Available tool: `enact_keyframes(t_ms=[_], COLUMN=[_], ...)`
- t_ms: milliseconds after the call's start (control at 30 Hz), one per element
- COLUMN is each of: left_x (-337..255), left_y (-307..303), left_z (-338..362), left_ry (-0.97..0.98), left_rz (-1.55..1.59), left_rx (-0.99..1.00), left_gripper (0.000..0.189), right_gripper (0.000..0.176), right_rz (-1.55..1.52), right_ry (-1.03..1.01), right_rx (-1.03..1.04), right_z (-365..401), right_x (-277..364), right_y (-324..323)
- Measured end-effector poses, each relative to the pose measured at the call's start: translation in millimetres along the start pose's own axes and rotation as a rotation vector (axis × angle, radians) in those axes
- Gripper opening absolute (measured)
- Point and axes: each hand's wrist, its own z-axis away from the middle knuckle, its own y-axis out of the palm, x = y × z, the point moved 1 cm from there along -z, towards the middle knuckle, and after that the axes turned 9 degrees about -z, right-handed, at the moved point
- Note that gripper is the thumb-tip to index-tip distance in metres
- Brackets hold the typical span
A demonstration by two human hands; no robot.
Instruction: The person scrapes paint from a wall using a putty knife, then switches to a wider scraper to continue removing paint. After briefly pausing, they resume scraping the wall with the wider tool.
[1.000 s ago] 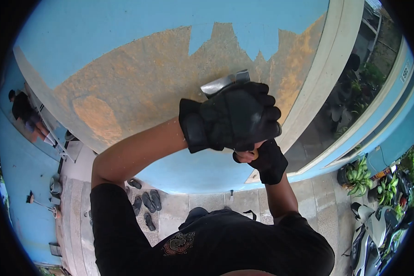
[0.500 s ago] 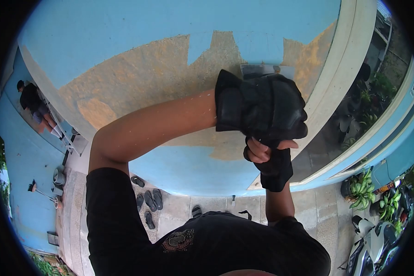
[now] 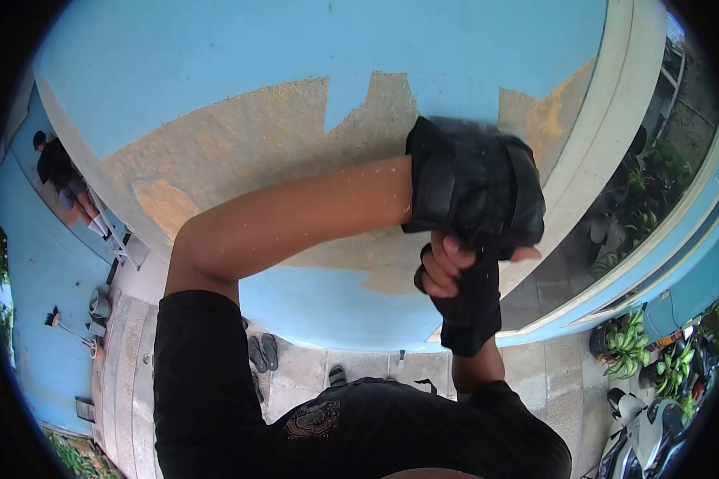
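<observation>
Both of my hands wear black fingerless gloves and meet one above the other in front of a blue wall (image 3: 240, 48) with a bare grey-brown patch (image 3: 287, 120). My left hand (image 3: 479, 188), the upper one, is closed at the right part of this patch, its back towards me. Below it, my right hand (image 3: 451, 275) has its fingers curled, apparently round the same handle. The scraper they grip is hidden behind the gloves now; its flat metal blade showed above the left glove a moment ago.
A pale door or window frame (image 3: 615, 120) curves along the right. Sandals (image 3: 269, 351) lie on the paving below. A person (image 3: 62, 176) stands by a ladder (image 3: 120, 239) at far left, near a broom (image 3: 76, 330). Potted plants (image 3: 627, 347) and a motorbike (image 3: 643, 427) stand at right.
My hands have shifted to the right, and the left glove now covers the scraper blade. The view has tilted slightly, so the wall sits lower in the picture.
</observation>
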Motion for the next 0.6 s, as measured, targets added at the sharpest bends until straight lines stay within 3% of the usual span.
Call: enact_keyframes(t_ms=[33,67,133,167,233,267,367,433,467,533,567,600], left_x=[-8,-10,-12,-12,-11,-12,-6,1,-4,-14,-18,-16], left_y=[-15,-20,-18,-17,-15,-10,-7,-18,-21,-32,-25,-25], left_z=[-9,-14,-20,-20,-17,-14,-9,-14,-18,-27,-20,-19], left_ry=[0.037,0.038,0.062,0.061,0.122,0.12,0.019,-0.238,-0.242,0.048,0.071,0.065], left_rz=[-0.192,-0.197,-0.245,-0.244,-0.245,-0.238,0.01,0.314,0.327,-0.057,-0.119,-0.129], left_rx=[0.099,0.103,0.306,0.304,0.042,0.046,0.036,0.302,0.3,0.211,0.035,0.035], left_gripper=[0.024,0.024,0.023,0.023,0.025,0.025,0.025,0.024,0.024,0.022,0.024,0.024], right_gripper=[0.033,0.033,0.033,0.033,0.021,0.021,0.02,0.021,0.021,0.021,0.02,0.02], right_rz=[-0.026,-0.028,0.004,0.005,-0.015,-0.022,0.0,0.023,0.021,0.06,0.07,0.072], right_ry=[0.031,0.03,-0.005,-0.005,0.018,0.018,0.015,-0.061,-0.058,-0.015,0.04,0.047], right_rx=[-0.02,-0.013,-0.072,-0.073,-0.061,-0.065,-0.052,-0.048,-0.061,-0.045,-0.089,-0.081], right_z=[3,3,5,7,8,10,5,-4,1,6,15,12], right_x=[-3,-3,-1,-1,-1,-4,-7,-4,-5,-6,-3,-3], right_y=[2,6,9,8,6,3,1,2,2,9,15,13])
